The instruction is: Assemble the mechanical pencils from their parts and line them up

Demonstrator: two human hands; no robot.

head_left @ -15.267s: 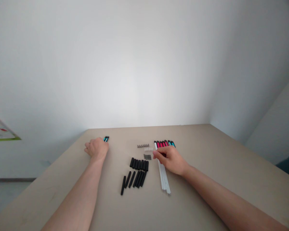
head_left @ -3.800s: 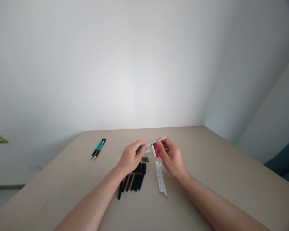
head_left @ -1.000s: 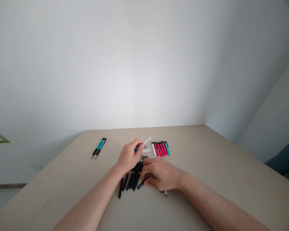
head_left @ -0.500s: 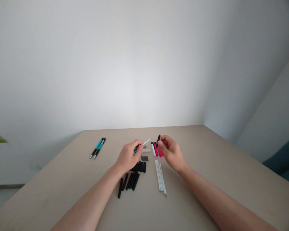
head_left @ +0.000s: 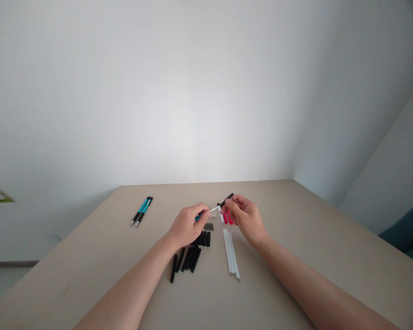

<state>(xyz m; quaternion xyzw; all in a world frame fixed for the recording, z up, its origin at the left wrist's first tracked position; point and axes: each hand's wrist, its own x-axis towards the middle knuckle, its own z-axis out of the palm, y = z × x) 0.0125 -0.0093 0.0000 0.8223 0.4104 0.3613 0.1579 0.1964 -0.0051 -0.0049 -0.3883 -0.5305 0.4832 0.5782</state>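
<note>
My left hand (head_left: 186,224) is closed on a teal pen part (head_left: 200,215) with a white refill (head_left: 213,209) sticking out toward the right. My right hand (head_left: 244,215) pinches a black pen barrel (head_left: 226,200), held just above the table with its near end at the refill's tip. The two hands are close together over the middle of the table (head_left: 296,238).
Black barrels (head_left: 189,256) lie in rows below my left hand. White refills (head_left: 231,254) lie side by side under my right wrist. Red and white pen parts (head_left: 226,218) sit by my right hand, small springs (head_left: 209,226) between. Two finished teal pens (head_left: 142,210) lie far left.
One second ago my right hand was down on the black barrels; it has lifted one and brought it up to the refill held in my left hand.
</note>
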